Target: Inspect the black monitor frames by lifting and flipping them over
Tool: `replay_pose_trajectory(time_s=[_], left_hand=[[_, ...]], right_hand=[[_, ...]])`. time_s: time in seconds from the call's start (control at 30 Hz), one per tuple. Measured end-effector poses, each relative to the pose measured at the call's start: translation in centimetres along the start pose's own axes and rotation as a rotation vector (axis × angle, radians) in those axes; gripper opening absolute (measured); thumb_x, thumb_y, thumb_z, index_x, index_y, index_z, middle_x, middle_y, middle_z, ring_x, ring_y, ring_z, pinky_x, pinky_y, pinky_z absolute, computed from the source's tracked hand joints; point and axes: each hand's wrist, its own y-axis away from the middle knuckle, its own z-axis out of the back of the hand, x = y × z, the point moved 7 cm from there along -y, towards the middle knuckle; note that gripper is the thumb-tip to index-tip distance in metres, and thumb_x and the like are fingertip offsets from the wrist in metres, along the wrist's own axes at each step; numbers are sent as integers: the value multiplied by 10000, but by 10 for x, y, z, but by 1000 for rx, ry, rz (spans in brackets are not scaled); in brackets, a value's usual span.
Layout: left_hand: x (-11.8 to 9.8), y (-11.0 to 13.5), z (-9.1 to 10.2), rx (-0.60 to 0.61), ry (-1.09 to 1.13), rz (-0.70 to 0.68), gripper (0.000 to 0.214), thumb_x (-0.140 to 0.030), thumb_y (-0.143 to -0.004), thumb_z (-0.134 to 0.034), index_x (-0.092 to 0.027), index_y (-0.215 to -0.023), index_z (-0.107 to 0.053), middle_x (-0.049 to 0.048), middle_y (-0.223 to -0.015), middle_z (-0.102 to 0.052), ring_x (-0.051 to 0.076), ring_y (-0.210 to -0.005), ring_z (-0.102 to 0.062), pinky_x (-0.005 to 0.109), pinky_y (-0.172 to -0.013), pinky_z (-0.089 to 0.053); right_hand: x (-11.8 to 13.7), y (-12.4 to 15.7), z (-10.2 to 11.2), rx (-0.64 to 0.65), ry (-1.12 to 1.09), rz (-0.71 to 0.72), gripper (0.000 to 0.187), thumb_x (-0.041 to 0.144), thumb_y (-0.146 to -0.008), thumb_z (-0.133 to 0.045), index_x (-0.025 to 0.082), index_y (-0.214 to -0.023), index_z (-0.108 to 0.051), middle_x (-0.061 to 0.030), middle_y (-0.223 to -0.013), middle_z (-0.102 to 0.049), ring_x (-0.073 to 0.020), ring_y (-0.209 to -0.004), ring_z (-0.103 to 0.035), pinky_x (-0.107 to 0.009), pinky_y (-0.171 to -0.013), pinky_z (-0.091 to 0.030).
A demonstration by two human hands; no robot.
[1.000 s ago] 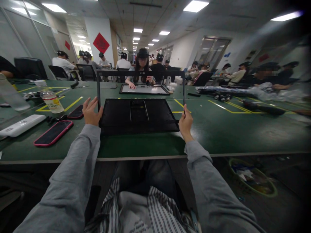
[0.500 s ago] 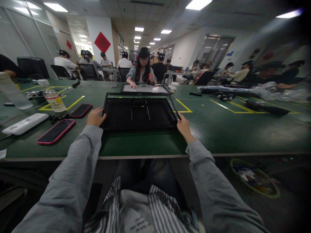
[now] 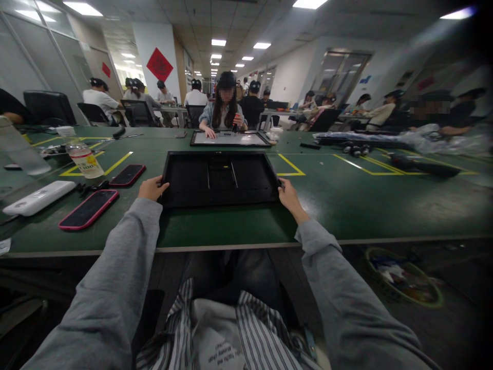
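A black monitor back cover (image 3: 185, 177) lies on the green table in front of me, its hollow inside facing up. Two thin bright strips run through its middle. Along its rim sits a thin black monitor bezel (image 3: 192, 152), hard to tell apart from the cover. My left hand (image 3: 151, 189) grips the bezel and cover at the left edge, thumb on top. On the right edge my right hand (image 3: 289, 194) is closed in the same way, its fingertips partly hidden.
Across the table (image 3: 365, 205), a person (image 3: 223, 110) works with an orange-handled tool over a pale panel (image 3: 231, 138). To my left are two phones (image 3: 89, 209), a white device (image 3: 40, 198) and a bottle (image 3: 82, 156). Plastic-wrapped parts (image 3: 358, 139) lie at the right.
The bezel's far side, raised and tilted above the cover before, has come down onto the cover's rim. Both hands have stayed at the side edges, the right slightly lower and closer in.
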Motion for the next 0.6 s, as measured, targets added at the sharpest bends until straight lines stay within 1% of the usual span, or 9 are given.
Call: replay_pose_trajectory(time_s=[0.1,0.2,0.27,0.3,0.37,0.47,0.53,0.6], left_hand=[[-4,-2,-8,46,203,13,576,-384,-785,-740,-153,-1305,-655,142,-1269,-696,297,-1136,-674,438,-1037,-498],[-12,-5,-19,115,427,12,659,-364,-746,-775,-107,-1333,-624,168,-1347,-645,304,-1239,-616,437,-1078,-479],[-17,-7,-25,154,513,-8,690,-348,-734,-781,-88,-1348,-606,181,-1381,-618,308,-1285,-581,433,-1094,-468],[-19,-8,-27,165,522,-19,693,-334,-736,-775,-84,-1357,-597,183,-1387,-613,308,-1290,-577,431,-1096,-466],[-20,-8,-28,165,447,-37,674,-297,-753,-745,-100,-1377,-587,166,-1381,-622,303,-1265,-596,434,-1098,-462],[-21,-5,-25,121,208,-46,615,-266,-803,-670,-147,-1400,-582,120,-1364,-643,277,-1186,-648,408,-1098,-452],[-23,-2,-24,101,80,-56,588,-286,-842,-620,-162,-1415,-572,102,-1361,-648,251,-1126,-676,369,-1076,-462],[-25,1,-23,85,8,-60,582,-327,-870,-591,-164,-1427,-558,101,-1362,-647,233,-1090,-686,345,-1048,-475]], right_hand=[[-4,-1,5,-19,8,-11,515,144,-837,-457,113,-1343,-550,-184,-1280,-658,-300,-1207,-604,-505,-1070,-454],[-11,0,14,-21,26,-62,526,131,-827,-457,111,-1346,-545,-198,-1290,-650,-316,-1211,-600,-522,-1064,-453],[-15,1,19,-9,30,-99,524,136,-828,-462,101,-1344,-544,-212,-1300,-643,-323,-1209,-603,-518,-1061,-454],[-17,2,22,-5,28,-110,518,146,-831,-467,102,-1341,-545,-214,-1293,-646,-326,-1204,-606,-516,-1060,-455],[-18,4,25,-8,21,-114,499,174,-839,-478,118,-1329,-552,-208,-1261,-664,-332,-1189,-614,-520,-1056,-456],[-15,6,26,-8,2,-79,478,212,-849,-490,143,-1318,-550,-198,-1233,-678,-338,-1173,-619,-537,-1039,-464],[-11,6,24,-1,0,-64,475,219,-850,-491,140,-1316,-535,-204,-1237,-672,-340,-1168,-618,-542,-1031,-468],[-9,7,22,3,20,-71,475,216,-847,-488,123,-1311,-521,-218,-1237,-662,-344,-1167,-614,-544,-1031,-463]])
